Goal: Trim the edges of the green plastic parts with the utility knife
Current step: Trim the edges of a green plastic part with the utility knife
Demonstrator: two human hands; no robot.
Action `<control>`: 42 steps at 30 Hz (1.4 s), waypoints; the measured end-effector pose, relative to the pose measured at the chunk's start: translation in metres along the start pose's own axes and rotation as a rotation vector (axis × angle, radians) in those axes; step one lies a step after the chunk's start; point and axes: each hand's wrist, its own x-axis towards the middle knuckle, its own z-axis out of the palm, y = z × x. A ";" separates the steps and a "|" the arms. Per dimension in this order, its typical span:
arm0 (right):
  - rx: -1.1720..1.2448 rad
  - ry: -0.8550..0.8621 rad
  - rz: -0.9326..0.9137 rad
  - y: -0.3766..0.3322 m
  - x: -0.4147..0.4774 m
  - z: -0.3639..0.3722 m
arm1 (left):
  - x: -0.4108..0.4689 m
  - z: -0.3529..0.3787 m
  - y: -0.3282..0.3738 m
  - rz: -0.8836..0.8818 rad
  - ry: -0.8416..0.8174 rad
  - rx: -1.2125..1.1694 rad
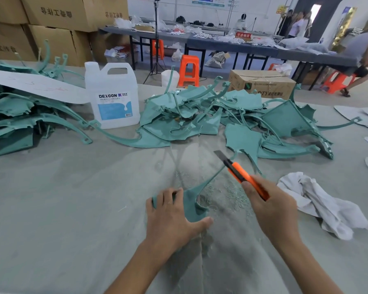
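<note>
Teal-green plastic part [191, 203] lies on the table [62, 209], near centre. Its broad end is pinned under the left hand [174, 217], which has its fingers spread and laid over the part and its thumb out along the near edge. The part's thin curved arm runs far-right toward the utility knife [242, 175]. The right hand [272, 211] wraps the orange handle. The blade is extended, pointing far-left beside the arm's tip; contact cannot be told.

Surface: grey-green cloth covering, wrinkled. Pale shavings [232, 196] are scattered between the hands. A crumpled white rag [327, 205] sits right of the knife hand. A heap of similar green parts [200, 117] lies at far centre, and a second pile [15, 117] at far left. A white DEXCON jug [113, 96] stands upright between them.

Room: a cardboard box [261, 83] and orange stools [188, 70] stand on the floor beyond the table. Long dark benches [221, 42] carry bagged goods. Stacked cartons [51, 18] fill the far left. A tripod [156, 39] stands by the benches, and people [295, 24] stand at far right.
</note>
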 end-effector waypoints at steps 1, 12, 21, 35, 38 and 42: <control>0.080 0.009 0.043 -0.002 0.002 0.000 | 0.000 -0.002 0.000 0.000 -0.022 0.003; 0.712 -0.068 0.460 -0.013 0.033 0.001 | -0.018 -0.022 0.001 0.004 0.098 -0.038; 0.813 -0.186 0.414 -0.021 0.030 0.017 | -0.027 -0.039 -0.020 0.183 -0.041 -0.104; 1.206 -0.108 0.470 -0.055 0.003 0.031 | -0.076 -0.025 0.042 -0.040 -0.387 -1.163; 1.369 -0.136 0.615 -0.062 -0.002 0.031 | -0.051 -0.028 0.043 -0.288 -0.174 -1.535; 1.460 -0.192 0.828 -0.060 -0.012 0.036 | -0.020 -0.039 0.027 -0.255 0.010 -1.735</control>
